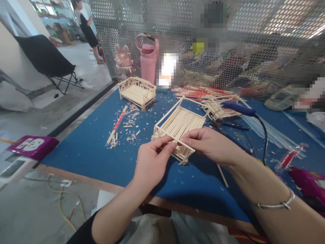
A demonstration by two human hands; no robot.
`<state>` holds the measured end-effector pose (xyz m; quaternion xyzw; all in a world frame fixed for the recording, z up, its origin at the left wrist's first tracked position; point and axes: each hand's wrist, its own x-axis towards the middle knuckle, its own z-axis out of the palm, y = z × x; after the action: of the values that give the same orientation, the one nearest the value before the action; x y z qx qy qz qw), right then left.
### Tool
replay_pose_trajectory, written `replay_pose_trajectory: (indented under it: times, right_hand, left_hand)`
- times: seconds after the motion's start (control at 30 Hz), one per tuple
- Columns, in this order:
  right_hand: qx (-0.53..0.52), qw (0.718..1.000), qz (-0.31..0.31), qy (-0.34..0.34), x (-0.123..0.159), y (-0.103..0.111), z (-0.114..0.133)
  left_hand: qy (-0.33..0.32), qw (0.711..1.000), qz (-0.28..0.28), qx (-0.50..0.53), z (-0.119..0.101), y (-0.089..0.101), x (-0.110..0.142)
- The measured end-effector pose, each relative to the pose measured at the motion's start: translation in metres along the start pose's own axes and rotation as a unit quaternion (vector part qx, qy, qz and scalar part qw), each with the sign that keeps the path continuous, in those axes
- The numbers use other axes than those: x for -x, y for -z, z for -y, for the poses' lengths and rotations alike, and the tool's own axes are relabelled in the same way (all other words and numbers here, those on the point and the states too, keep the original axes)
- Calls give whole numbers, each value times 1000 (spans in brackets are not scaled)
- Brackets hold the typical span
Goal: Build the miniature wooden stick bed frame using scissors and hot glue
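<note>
A miniature bed-like frame (pixel 181 122) built of thin wooden sticks stands on the blue mat, with a slatted deck and raised rails. Along its near side runs a light wooden stick (pixel 189 146). My left hand (pixel 156 157) pinches this stick between thumb and forefinger near its middle. From the other side, my right hand (pixel 212 144) has its fingers closed on the same stick, close to the left fingertips. The fingers hide part of the frame's near side. Just right of the frame, a loose stick (pixel 223 176) lies on the mat.
A finished-looking miniature stick bench (pixel 137 93) stands back left, beside shavings (pixel 132 122). A blue-handled glue gun (pixel 238 108) with a cord rests over another stick frame (pixel 218 110). Behind are stick bundles (pixel 200 93), a pink bottle (pixel 148 62) and a perforated metal panel (pixel 167 27).
</note>
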<state>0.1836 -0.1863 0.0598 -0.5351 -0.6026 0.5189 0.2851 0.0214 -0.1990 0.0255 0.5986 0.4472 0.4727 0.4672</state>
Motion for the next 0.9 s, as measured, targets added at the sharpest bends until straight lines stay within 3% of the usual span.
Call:
replay_pose_trajectory:
  times: [0.2,0.33,0.47,0.67,0.77,0.9]
  right_hand:
    - [-11,1000,11,-2,-2,0,0]
    - [-107,985,-130,25,0,12,-5]
    - [-76,971,-218,58,11,15,-12]
    - [16,976,-201,82,29,-12,-19]
    - [39,979,-182,89,28,-25,-22]
    - [67,972,-203,101,22,-35,-27]
  left_hand:
    - [9,1000,-19,-21,-2,1,-1]
    - [41,997,-58,4,-2,8,3]
    - [57,998,-31,19,1,10,4]
    - [42,999,7,-13,3,4,1]
    - [32,999,22,-25,4,4,-1]
    - [29,999,27,-35,4,4,-3]
